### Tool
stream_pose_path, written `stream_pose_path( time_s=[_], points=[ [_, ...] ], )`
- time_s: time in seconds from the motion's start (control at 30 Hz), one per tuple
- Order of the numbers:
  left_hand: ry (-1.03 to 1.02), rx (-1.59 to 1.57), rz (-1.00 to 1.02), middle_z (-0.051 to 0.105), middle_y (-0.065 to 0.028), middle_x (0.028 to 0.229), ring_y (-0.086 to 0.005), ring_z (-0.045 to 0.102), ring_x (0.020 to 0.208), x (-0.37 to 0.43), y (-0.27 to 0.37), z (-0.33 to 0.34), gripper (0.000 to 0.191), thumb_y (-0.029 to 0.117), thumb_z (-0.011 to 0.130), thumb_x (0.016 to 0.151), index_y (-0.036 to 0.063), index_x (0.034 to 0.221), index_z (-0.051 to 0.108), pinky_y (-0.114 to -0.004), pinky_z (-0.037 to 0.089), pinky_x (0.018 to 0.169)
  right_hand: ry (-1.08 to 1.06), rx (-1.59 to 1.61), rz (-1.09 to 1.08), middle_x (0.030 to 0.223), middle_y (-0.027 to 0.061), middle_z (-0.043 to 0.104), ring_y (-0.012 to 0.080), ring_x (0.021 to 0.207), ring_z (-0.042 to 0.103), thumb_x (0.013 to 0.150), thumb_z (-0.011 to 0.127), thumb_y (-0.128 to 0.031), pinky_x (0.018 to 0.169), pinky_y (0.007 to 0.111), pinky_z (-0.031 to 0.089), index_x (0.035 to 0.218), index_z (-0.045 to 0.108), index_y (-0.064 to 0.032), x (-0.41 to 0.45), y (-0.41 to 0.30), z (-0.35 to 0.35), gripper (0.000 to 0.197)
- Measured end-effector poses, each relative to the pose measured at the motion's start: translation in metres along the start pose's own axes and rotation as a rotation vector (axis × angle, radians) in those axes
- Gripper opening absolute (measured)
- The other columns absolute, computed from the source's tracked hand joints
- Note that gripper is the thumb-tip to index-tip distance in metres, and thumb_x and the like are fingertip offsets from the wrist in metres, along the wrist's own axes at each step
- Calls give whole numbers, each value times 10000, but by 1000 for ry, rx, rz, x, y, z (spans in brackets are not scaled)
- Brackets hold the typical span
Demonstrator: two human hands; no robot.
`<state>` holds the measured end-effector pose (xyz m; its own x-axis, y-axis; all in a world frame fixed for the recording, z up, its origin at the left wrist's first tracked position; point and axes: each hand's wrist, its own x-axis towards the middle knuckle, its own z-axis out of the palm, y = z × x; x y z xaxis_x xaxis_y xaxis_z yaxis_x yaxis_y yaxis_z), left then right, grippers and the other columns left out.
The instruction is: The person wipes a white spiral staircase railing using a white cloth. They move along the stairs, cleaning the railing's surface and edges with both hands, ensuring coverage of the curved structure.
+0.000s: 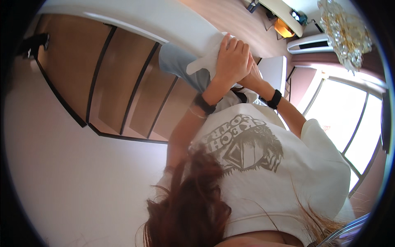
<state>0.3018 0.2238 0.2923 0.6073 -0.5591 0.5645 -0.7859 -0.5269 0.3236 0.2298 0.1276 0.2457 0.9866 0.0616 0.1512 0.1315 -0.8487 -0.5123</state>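
Both my hands are together at the upper middle, held out in front of my body. My left hand has its fingers closed over a soft-looking white item with a rounded stub, perhaps a glove. My right hand meets it from the right, its fingers partly hidden behind the left hand and beside the white item. How the right fingers grip is not visible. Each wrist carries a black band, a left one and a right one. My jeans show below the white item.
A smooth white curved surface crosses the top, close to my hands. At left are brown boards with black edging, perhaps steps or shelves, beside a pale wall. To the right are a chandelier, an orange chair and a bright window.
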Motion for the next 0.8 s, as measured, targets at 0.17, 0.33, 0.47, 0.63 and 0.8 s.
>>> stream_pose_path(
  time_s=[0.17, 0.33, 0.47, 0.63, 0.8],
  points=[
    [23, -24, 80, 592, -87, 810, -245, 548, 894, 11, -17, -18, 147, 200, 579, 780, 53, 787, 580, -460, 356, 1006, -45, -50, -16, 1240, 203, 483, 401, 1145, 422, 751, 672, -334, 949, 480, 371, 1253, 481, -32, 21, -15, -7, 617],
    [161, 77, 92, 598, -83, 810, -237, 553, 882, 42, -58, -54, 133, 204, 581, 780, 72, 779, 595, -429, 382, 970, 125, -91, -272, 1251, 207, 471, 410, 1153, 401, 746, 675, -333, 944, 480, 372, 1217, 520, -33, 78, -33, -13, 579],
    [291, 131, 213, 604, -145, 789, -322, 545, 879, 93, -106, -117, 190, 197, 544, 799, 22, 777, 613, -456, 390, 892, 176, 57, -397, 1147, 218, 525, 393, 1007, 513, 676, 769, -314, 810, 484, 429, 1137, 565, -20, 161, -71, -30, 583],
    [157, 231, 146, 623, -132, 775, -301, 565, 872, 149, -162, -172, 224, 219, 538, 802, 24, 753, 638, -431, 395, 906, 304, 154, -599, 1181, 246, 495, 415, 1079, 457, 680, 741, -274, 895, 479, 409, 1169, 532, 4, 257, -128, -59, 600],
    [195, 297, 127, 625, -132, 774, -294, 571, 860, 151, -173, -180, 199, 202, 545, 780, 35, 711, 627, -427, 402, 903, 362, 242, -691, 1175, 241, 511, 426, 1110, 446, 682, 745, -221, 910, 484, 391, 1186, 532, 3, 270, -144, -55, 591]
  ],
)
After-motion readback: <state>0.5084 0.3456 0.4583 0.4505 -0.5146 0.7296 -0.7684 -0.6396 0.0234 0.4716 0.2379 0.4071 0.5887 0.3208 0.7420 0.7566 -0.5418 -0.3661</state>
